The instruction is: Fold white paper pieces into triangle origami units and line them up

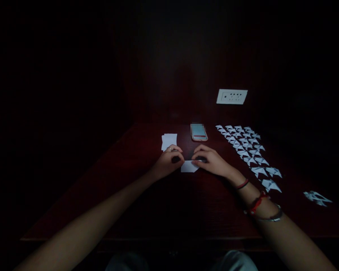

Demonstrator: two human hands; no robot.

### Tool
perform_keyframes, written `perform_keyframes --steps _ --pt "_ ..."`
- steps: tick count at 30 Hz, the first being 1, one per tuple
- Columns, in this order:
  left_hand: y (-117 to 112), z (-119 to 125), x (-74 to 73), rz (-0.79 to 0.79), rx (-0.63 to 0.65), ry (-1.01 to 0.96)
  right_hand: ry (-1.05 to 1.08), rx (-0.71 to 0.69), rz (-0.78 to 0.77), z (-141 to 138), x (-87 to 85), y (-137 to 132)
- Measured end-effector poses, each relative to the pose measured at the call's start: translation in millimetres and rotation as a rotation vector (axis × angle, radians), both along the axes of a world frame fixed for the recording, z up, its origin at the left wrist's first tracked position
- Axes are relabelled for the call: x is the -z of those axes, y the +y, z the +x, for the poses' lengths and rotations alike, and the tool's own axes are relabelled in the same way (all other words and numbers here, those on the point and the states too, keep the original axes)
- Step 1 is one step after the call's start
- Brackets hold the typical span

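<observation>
Dark red wood of the counter (147, 203) is fading into blackness at its edges. Rows of folded paper pieces (248, 148) are lying at the right. The left hand (168, 162) and right hand (211, 162) are meeting mid-counter at a white paper slip (188, 166): right fingers are pinching its right edge, left fingers are curling at its left edge, their grip lost in shadow.

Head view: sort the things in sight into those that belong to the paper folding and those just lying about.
In the folding: small paper sheet held between left hand and right hand; stack of sheets; rows of folded pieces.
Lying about: phone; wall socket.
</observation>
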State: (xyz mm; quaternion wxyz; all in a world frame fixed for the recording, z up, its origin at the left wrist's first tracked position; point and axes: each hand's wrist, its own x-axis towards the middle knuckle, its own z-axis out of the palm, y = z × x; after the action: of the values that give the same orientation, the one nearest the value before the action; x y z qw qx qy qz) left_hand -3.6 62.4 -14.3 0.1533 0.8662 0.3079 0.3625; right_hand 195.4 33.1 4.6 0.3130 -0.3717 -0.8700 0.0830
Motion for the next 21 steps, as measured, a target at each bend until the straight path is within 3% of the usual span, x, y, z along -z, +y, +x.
perform_keyframes --steps 6,12,17,21 --pt "-3 4 3.0 0.026 0.050 0.007 0.029 0.008 -0.005 -12 7.3 1" --pt "-9 9 1.0 0.046 0.074 0.000 0.059 -0.021 -0.043 -15 3.5 -4" --pt "-4 4 -3.6 0.035 0.009 -0.008 0.063 -0.013 -0.093 3 1.1 2" --pt "9 -4 2.0 -0.001 -0.077 -0.054 0.128 0.040 -0.130 28 6.3 16"
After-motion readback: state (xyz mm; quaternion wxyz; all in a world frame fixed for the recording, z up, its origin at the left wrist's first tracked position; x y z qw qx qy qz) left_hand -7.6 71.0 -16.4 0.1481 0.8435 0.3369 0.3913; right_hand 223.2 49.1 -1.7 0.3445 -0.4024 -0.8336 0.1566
